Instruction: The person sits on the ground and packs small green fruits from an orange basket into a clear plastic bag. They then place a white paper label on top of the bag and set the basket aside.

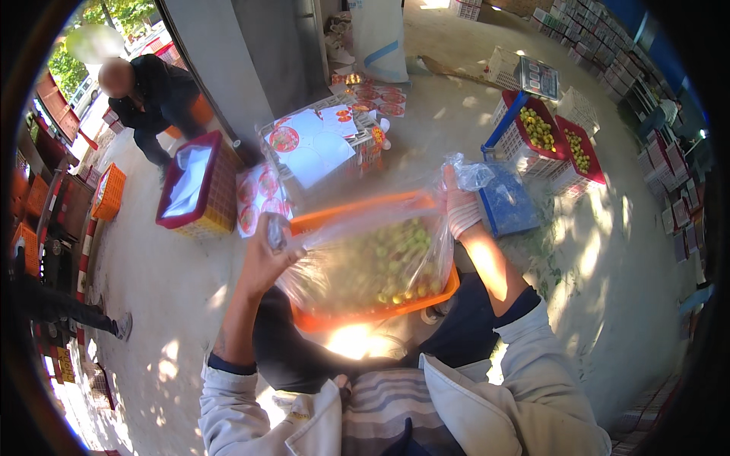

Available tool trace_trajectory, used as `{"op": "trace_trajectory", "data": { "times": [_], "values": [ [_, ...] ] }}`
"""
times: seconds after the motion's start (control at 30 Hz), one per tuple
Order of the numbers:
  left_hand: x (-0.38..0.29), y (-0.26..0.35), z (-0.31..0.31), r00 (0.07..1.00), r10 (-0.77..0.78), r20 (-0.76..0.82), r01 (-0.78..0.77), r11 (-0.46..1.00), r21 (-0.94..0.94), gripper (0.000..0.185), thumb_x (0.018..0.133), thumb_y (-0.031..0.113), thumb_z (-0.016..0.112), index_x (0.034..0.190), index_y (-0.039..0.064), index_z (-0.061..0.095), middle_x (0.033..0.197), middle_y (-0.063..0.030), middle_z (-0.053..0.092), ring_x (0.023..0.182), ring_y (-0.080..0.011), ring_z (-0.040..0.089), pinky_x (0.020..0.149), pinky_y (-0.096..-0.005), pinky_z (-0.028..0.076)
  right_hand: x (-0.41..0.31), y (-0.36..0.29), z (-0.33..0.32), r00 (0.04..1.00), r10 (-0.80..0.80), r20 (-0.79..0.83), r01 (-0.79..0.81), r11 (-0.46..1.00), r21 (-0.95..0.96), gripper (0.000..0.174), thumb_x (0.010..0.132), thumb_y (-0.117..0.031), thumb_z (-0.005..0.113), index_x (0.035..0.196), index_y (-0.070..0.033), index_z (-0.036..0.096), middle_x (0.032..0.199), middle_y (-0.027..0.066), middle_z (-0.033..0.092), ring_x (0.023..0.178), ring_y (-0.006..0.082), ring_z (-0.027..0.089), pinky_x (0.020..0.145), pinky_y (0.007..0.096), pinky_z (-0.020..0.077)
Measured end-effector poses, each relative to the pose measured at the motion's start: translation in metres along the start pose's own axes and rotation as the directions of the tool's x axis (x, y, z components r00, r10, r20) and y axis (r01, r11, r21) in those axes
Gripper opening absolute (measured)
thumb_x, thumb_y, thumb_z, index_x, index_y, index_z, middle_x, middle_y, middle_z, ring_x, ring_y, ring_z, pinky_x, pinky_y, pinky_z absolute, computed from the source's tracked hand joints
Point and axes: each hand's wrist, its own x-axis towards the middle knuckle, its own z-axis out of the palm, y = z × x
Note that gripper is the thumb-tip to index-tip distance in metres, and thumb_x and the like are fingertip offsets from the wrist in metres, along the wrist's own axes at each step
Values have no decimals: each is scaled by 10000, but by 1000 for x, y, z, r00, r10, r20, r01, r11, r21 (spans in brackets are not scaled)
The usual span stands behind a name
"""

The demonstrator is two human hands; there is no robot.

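An orange plastic crate (373,319) of small yellow-green fruit (402,251) stands between my knees. Clear plastic film (365,228) stretches over the fruit, blurred in places. My left hand (271,251) grips a bunched edge of the film at the crate's left. At its upper right corner my right hand (461,208), in a striped glove, is raised and closed on the other side of the film, with a loose bunch sticking out beyond the fingers.
Printed label sheets (311,142) lie on a crate ahead. A red-rimmed crate (208,182) with a white liner stands left, near a bending person (151,102). To the right are a blue platform scale (507,199) and red-rimmed crates of fruit (590,159). Another person's leg (85,313) shows far left.
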Motion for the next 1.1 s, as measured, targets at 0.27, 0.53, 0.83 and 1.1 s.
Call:
{"op": "trace_trajectory", "data": {
  "times": [0.27, 0.53, 0.83, 1.1],
  "values": [
    [10, -27, 4, 942, 188, 277, -296, 855, 427, 273, 836, 134, 779, 1067, 53, 658, 963, -137, 704, 838, -352, 675, 733, -441, 508, -18, -20, -11, 887, -221, 406, 211, 975, 69, 432, 961, -442, 664, 1131, -46, 638, 964, 48, 650, 889, 173, 603, 831, 342, 503],
    [10, -70, 80, 996, -27, -89, -3, 946, -324, 151, 1056, 154, 546, 1114, 40, 626, 856, 9, 596, 819, -126, 569, 771, -277, 462, -89, -46, -9, 638, 5, 770, 705, 400, -587, 446, 946, -424, 645, 1231, -82, 662, 1196, 169, 695, 1075, 322, 667, 936, 390, 514],
    [2, -42, 90, 962, 126, 242, -78, 977, -197, 545, 908, 276, 724, 1333, 44, 472, 1117, -94, 578, 1021, -186, 587, 875, -363, 502, -92, -56, 49, 805, -318, 501, 531, 763, -368, 243, 964, -195, 624, 1150, -41, 651, 1109, 112, 667, 1038, 234, 646, 911, 387, 522],
    [28, -33, 148, 995, 96, -5, -93, 948, -304, 241, 978, 230, 648, 1105, 25, 636, 959, -29, 618, 893, -127, 579, 776, -279, 468, -40, 35, 103, 853, -308, 422, 352, 936, -28, 348, 975, -304, 630, 1199, -39, 609, 1089, 70, 678, 999, 197, 645, 873, 381, 523]
  ]
}}
